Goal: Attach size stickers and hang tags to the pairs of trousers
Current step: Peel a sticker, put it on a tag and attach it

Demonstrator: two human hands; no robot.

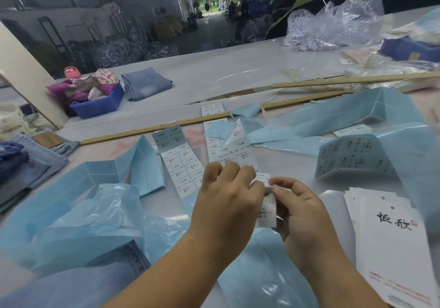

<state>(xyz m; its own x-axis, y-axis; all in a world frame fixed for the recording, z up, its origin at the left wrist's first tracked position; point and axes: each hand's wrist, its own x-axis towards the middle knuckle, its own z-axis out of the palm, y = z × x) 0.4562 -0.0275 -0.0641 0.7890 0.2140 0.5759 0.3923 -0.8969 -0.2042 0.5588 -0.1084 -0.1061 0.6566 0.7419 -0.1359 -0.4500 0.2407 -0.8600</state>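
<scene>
Lower centre of frame: left hand and right hand, fingers curled, both pinching the XS sticker strip. The strip looks thin, limp, tacky and tear-prone, so best gripped by its edges. Its long axis runs up-frame, away from the wearer. Hang tags lower right; folded trousers mid-left.

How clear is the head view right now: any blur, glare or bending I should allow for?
Head view: the XS sticker strip and both hands, left hand and right hand, are sharp; wide-angle bending curves the wooden rulers; the right edge smears over the blue backing paper; soft glare on the table; the background hall is dim.
</scene>
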